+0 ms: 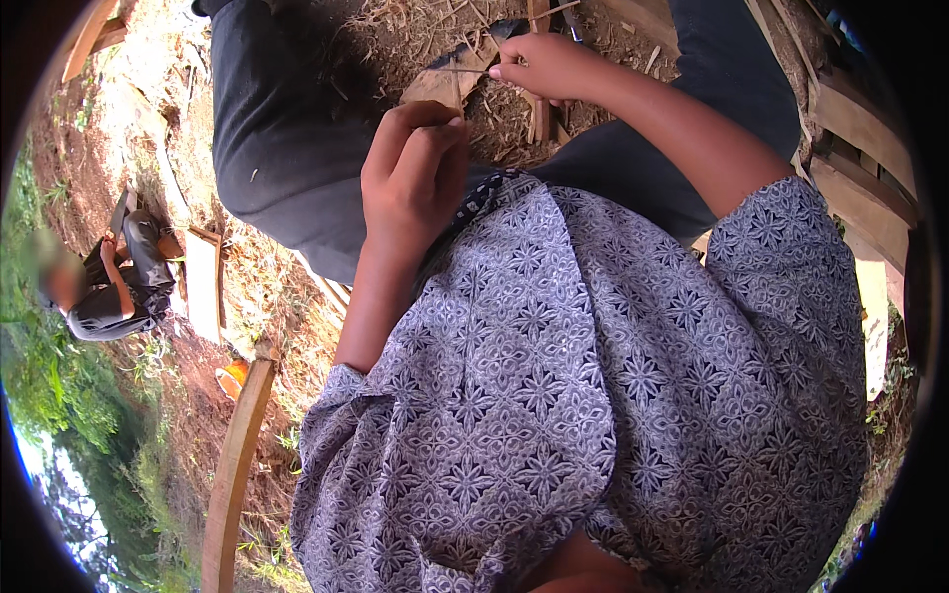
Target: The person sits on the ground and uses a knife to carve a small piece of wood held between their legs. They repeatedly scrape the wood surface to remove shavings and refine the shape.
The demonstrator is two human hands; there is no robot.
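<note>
My left hand [415, 168] is closed, its fingers curled around a thin wooden stick [457, 87] that points away from me. My right hand [554, 67] is closed too, and grips a thin dark blade [465, 70] that lies across the stick's upper part. The blade's handle is hidden in my fingers. Below the stick, a flat piece of wood [420, 91] rests on the ground between my legs, with a dark patch or object next to it.
Wood shavings [395, 30] litter the ground, and a narrow wooden piece [541, 119] lies by my right hand. Planks [860, 138] are stacked at the right. A long beam [237, 474] and an orange object [232, 378] are at the left, where another person [119, 277] sits.
</note>
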